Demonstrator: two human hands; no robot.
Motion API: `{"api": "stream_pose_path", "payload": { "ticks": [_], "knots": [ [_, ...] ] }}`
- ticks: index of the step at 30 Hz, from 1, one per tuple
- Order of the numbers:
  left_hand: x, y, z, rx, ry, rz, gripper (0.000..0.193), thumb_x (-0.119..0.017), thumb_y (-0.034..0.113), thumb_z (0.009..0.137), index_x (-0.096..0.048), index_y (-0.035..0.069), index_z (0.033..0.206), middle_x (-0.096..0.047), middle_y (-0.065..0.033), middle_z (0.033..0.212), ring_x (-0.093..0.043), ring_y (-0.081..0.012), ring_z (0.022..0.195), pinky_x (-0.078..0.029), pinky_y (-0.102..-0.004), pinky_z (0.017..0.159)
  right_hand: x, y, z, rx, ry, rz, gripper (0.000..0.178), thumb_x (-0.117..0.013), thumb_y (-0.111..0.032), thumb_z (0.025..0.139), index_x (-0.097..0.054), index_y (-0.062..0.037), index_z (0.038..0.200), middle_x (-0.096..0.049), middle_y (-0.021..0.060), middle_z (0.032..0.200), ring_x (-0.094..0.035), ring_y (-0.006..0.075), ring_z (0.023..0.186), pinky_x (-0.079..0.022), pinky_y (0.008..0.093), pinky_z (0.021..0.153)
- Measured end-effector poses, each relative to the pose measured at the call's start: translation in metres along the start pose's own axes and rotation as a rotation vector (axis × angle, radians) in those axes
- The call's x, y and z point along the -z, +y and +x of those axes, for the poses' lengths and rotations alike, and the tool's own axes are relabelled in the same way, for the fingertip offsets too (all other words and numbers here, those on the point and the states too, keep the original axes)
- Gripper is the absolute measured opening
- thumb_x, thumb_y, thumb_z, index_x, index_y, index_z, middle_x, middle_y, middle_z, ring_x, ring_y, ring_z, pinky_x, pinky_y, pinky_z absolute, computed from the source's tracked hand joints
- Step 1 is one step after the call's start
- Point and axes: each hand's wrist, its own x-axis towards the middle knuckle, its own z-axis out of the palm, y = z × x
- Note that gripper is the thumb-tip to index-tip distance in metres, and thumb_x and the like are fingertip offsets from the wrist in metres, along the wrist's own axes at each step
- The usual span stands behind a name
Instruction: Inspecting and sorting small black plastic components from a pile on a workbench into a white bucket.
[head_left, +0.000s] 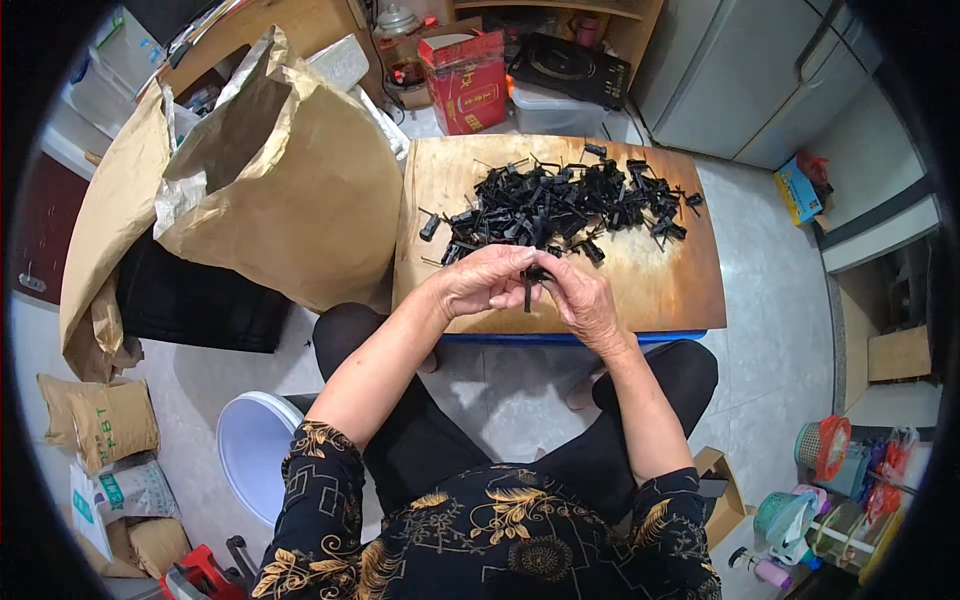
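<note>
Black part (528, 294) pinched between the fingertips of the left hand (485, 281) and right hand (586, 307), both loosely curled, forearms (385, 362) slanting inward over the wooden board (650, 290)

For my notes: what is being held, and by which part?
Left hand and right hand hold a black piece, apparently by the end opposite its free stem.

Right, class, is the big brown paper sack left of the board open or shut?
Open: the brown paper sack has its crumpled rim parted around a shadowed hollow. Whether anything lies inside, I cannot tell.
</note>
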Motion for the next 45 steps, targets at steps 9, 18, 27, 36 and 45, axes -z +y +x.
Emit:
{"api": "stream_pose_path", "payload": {
  "ticks": [9,18,27,36,45],
  "knots": [
    [-0.016,-0.002,-0.006,-0.133,0.075,-0.021,0.033,-0.060,0.015,0.086,-0.044,0.009,0.114,-0.059,-0.0063,0.083,-0.059,-0.0114,0.061,-0.047,-0.0177,0.050,-0.005,-0.008,0.004,-0.130,0.157,0.210,0.033,-0.054,0.001,0.084,-0.048,-0.0051,0.117,-0.050,0.0048,0.075,-0.050,0.0144,0.065,-0.044,0.0257,0.058],
    [-0.021,-0.002,-0.002,-0.255,0.347,0.552,0.032,-0.058,0.009,0.086,-0.038,0.008,0.111,-0.053,-0.0024,0.071,-0.058,-0.0098,0.058,-0.047,-0.0199,0.049,-0.008,-0.004,0.001,-0.473,-0.015,0.691,0.018,-0.042,-0.021,0.096,-0.049,-0.0045,0.099,-0.041,-0.0037,0.063,-0.039,0.0041,0.054,-0.032,0.0194,0.049],
    [-0.025,-0.007,0.003,-0.276,0.421,0.764,0.030,-0.057,0.007,0.083,-0.040,0.006,0.107,-0.050,-0.0026,0.066,-0.056,-0.0106,0.054,-0.046,-0.0257,0.048,-0.015,-0.008,0.006,-0.534,-0.093,0.660,0.020,-0.042,-0.023,0.096,-0.050,-0.0046,0.095,-0.040,-0.0040,0.061,-0.038,0.0041,0.053,-0.031,0.0197,0.047],
    [-0.016,-0.019,0.010,-0.378,0.557,1.094,0.030,-0.056,0.002,0.077,-0.040,0.005,0.103,-0.055,-0.0152,0.072,-0.060,-0.0330,0.066,-0.047,-0.0385,0.058,-0.033,0.003,0.003,-0.548,-0.057,0.615,0.019,-0.043,-0.021,0.096,-0.051,-0.0051,0.091,-0.041,-0.0032,0.060,-0.039,0.0053,0.053,-0.033,0.0216,0.048],
    [-0.019,-0.022,0.013,-0.537,0.589,1.287,0.032,-0.058,0.002,0.075,-0.041,0.005,0.103,-0.056,-0.0196,0.087,-0.057,-0.0401,0.082,-0.046,-0.0418,0.067,-0.042,0.009,0.002,-0.543,0.007,0.533,0.018,-0.044,-0.019,0.094,-0.050,-0.0023,0.092,-0.049,0.0062,0.065,-0.047,0.0138,0.058,-0.040,0.0305,0.054]
  ]
}}
